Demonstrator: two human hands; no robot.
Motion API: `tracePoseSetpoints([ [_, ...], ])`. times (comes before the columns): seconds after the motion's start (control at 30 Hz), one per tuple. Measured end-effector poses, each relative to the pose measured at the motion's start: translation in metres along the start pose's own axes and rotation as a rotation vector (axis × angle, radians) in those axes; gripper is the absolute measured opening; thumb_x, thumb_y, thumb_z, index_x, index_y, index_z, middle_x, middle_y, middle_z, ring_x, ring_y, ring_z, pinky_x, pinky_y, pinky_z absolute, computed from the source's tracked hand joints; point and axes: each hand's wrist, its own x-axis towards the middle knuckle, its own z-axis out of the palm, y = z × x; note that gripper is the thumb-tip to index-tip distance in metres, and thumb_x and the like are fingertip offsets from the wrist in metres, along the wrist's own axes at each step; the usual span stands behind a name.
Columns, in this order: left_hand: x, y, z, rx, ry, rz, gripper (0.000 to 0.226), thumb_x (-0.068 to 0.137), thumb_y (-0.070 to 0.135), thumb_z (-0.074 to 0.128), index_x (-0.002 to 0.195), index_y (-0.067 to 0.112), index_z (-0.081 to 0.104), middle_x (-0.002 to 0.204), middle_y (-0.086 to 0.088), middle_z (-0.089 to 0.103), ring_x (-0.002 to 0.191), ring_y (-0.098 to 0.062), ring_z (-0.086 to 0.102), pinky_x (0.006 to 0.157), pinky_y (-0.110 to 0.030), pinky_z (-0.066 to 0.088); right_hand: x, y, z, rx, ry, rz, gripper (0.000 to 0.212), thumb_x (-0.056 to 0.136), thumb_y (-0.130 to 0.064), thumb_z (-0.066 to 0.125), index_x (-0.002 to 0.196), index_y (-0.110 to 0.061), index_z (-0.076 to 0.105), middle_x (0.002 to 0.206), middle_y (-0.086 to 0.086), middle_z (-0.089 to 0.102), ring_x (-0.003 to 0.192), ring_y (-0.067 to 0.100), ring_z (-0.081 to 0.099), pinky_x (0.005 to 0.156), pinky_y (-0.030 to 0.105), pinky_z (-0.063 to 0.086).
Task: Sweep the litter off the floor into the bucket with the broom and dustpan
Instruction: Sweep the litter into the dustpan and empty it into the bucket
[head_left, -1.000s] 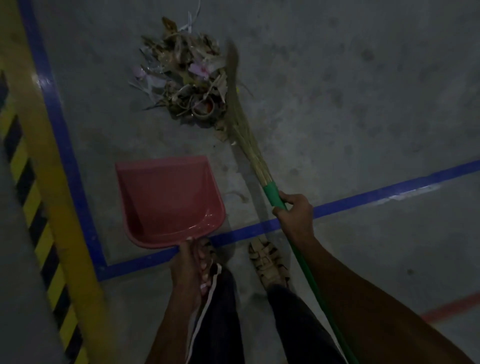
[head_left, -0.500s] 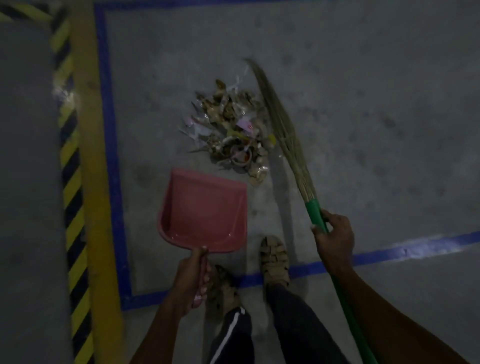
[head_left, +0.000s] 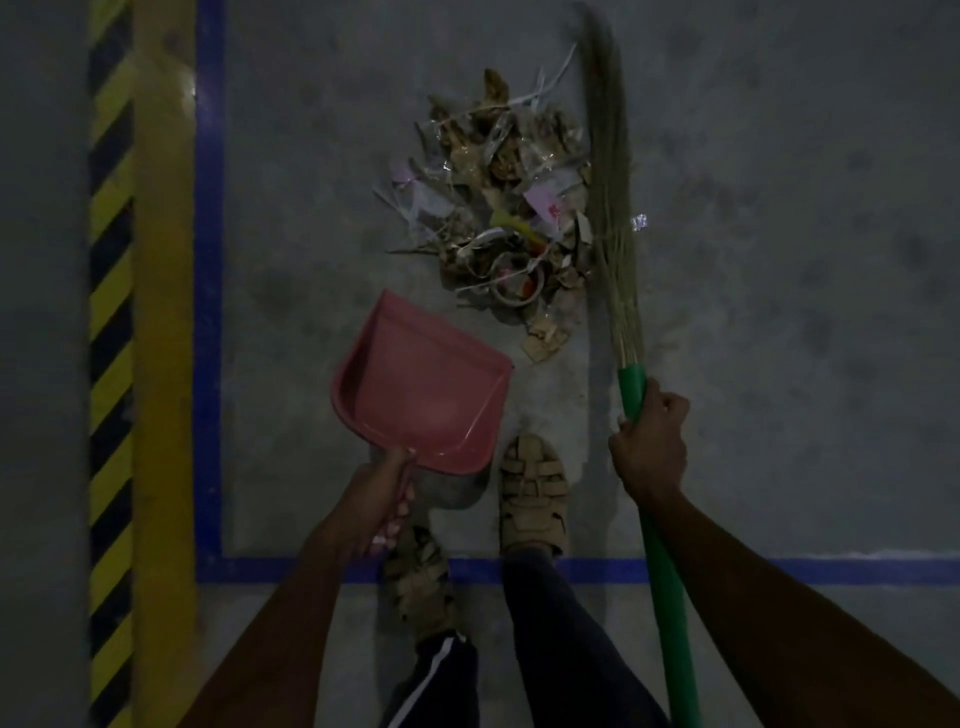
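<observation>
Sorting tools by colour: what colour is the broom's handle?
Green; the broom handle shows clearly in the head view.

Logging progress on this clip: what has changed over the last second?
The person stepped up to the litter pile; the dustpan now sits near its edge and the broom runs along its right side. Unchanged: left hand grips the dustpan, right hand the broom; the pan holds nothing.

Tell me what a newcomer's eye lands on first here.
The heap of litter on the grey floor at centre, with the broom lying along its right edge. Just below and left of it, the pink dustpan, held by its handle in the left hand; the right hand grips the broom's green handle. Yellow-and-black hazard striping runs down the left side.
</observation>
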Motion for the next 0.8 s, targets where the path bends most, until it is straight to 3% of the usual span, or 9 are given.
tracePoseSetpoints([
  [0.27,0.061,0.017,0.023,0.062,-0.054,0.004,0.055,0.09,0.064,0.05,0.071,0.013,0.054,0.053,-0.003,0.043,0.036,-0.015,0.031,0.045,-0.017,0.025,0.036,0.037,0.031,0.119,-0.004,0.066,0.071,0.09,-0.007,0.057,0.151,-0.021,0.025,0.142,0.006,0.033,0.111,0.027,0.052,0.084,0.035,0.041],
  [0.43,0.087,0.043,0.021,0.155,-0.109,0.046,0.057,0.073,0.072,0.051,0.067,0.015,0.05,0.054,-0.005,0.04,0.035,-0.015,0.029,0.043,-0.016,0.023,0.067,0.044,0.031,0.208,0.213,0.045,0.068,0.089,-0.006,0.055,0.15,-0.023,0.031,0.138,0.009,0.045,0.119,0.023,0.048,0.093,0.034,0.038],
  [0.57,0.102,0.058,0.014,0.206,-0.125,0.039,0.056,0.086,0.066,0.049,0.061,0.015,0.048,0.052,-0.005,0.035,0.034,-0.014,0.025,0.044,-0.014,0.022,0.1,0.043,0.026,0.17,0.313,0.036,0.067,0.088,-0.008,0.056,0.149,-0.023,0.034,0.138,0.009,0.045,0.12,0.025,0.049,0.094,0.039,0.043],
  [0.67,0.109,0.063,0.007,0.202,-0.139,0.039,0.056,0.097,0.057,0.043,0.062,0.013,0.047,0.051,-0.005,0.033,0.032,-0.012,0.023,0.042,-0.012,0.022,0.122,0.038,0.021,0.101,0.283,0.046,0.064,0.088,-0.012,0.056,0.148,-0.023,0.037,0.137,0.012,0.045,0.113,0.034,0.052,0.089,0.047,0.047],
  [0.8,0.115,0.067,0.001,0.246,-0.16,0.079,0.059,0.095,0.059,0.044,0.061,0.011,0.047,0.047,-0.008,0.032,0.031,-0.012,0.024,0.043,-0.012,0.023,0.131,0.042,0.023,0.051,0.219,-0.003,0.069,0.083,-0.013,0.064,0.144,-0.028,0.037,0.133,0.009,0.047,0.106,0.035,0.056,0.085,0.048,0.049],
])
